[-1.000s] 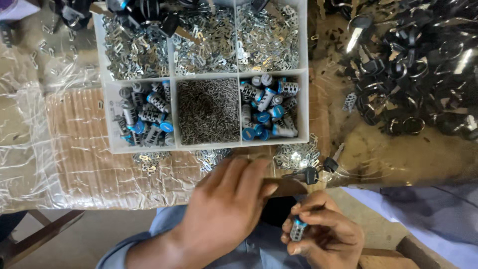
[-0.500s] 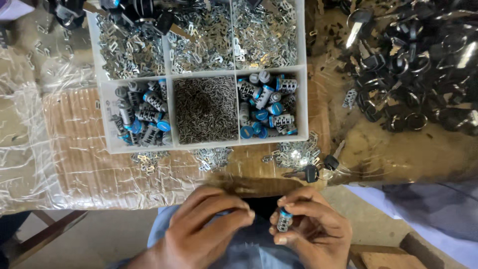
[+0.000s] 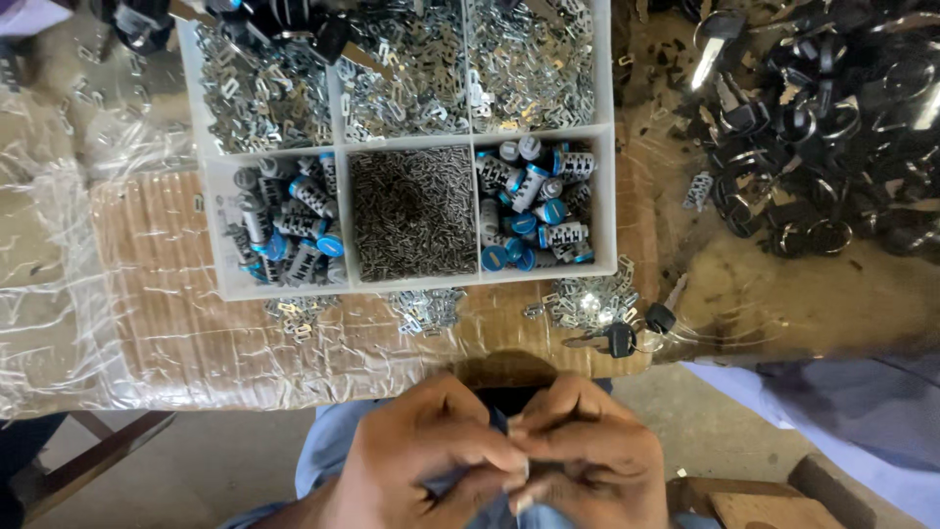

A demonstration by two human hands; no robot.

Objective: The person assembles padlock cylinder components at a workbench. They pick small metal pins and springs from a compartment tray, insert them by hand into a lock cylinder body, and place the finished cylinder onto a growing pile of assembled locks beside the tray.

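A small lock-assembly workshop, it seems. A white compartment tray at the workbench's near edge holds sorted metal plates, tiny springs and blue-capped lock cylinders; black keys heap at the far right corner, over plastic sheeting.

We are looking down on a work table wrapped in clear, crinkled plastic film — daylight is glinting off it. Below its edge, a bare concrete floor is showing, and a wooden frame piece is crossing it diagonally.
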